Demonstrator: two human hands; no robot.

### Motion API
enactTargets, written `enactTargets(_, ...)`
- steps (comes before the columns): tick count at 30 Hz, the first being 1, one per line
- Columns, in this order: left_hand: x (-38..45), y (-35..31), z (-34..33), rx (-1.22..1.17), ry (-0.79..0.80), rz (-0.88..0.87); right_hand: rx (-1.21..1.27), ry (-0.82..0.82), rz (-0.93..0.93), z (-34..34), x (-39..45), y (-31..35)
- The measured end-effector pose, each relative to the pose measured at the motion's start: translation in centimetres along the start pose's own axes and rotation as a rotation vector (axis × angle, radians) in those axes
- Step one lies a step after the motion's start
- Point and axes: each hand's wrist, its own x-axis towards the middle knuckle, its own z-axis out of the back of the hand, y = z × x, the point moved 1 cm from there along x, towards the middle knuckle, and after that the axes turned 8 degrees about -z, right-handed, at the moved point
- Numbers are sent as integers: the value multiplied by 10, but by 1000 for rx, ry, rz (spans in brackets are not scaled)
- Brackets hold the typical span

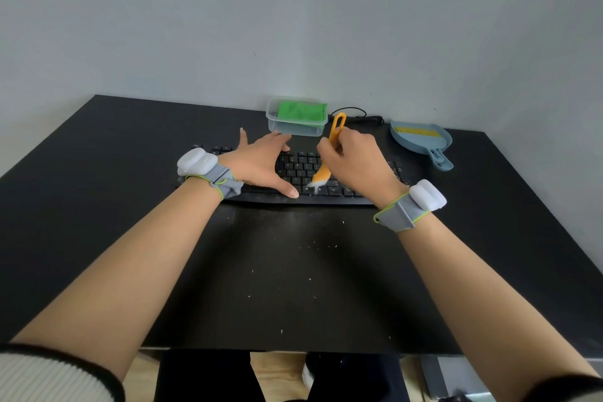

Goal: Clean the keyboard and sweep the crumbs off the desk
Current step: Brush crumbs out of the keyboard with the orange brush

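Note:
A black keyboard point(305, 170) lies across the middle of the black desk point(98, 153). My left hand point(261, 163) rests flat on its left half, fingers spread and straight, thumb near the front edge. My right hand point(354, 158) grips an orange brush point(336, 132) by its handle. The brush's white bristles point(315, 187) touch the lower rows of keys between my hands. Several pale crumbs point(313, 243) are scattered on the desk in front of the keyboard.
A clear plastic tub point(295, 127) holding a green cloth point(301, 111) stands behind the keyboard by the wall. A blue dustpan point(421, 140) with a yellow comb strip lies at the back right. A black cable point(355, 114) runs along the wall.

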Motion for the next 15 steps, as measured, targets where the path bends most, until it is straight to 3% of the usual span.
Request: enactTargets(15,0,-2,1,-16,23,16,11,20,68,7,-10,9)
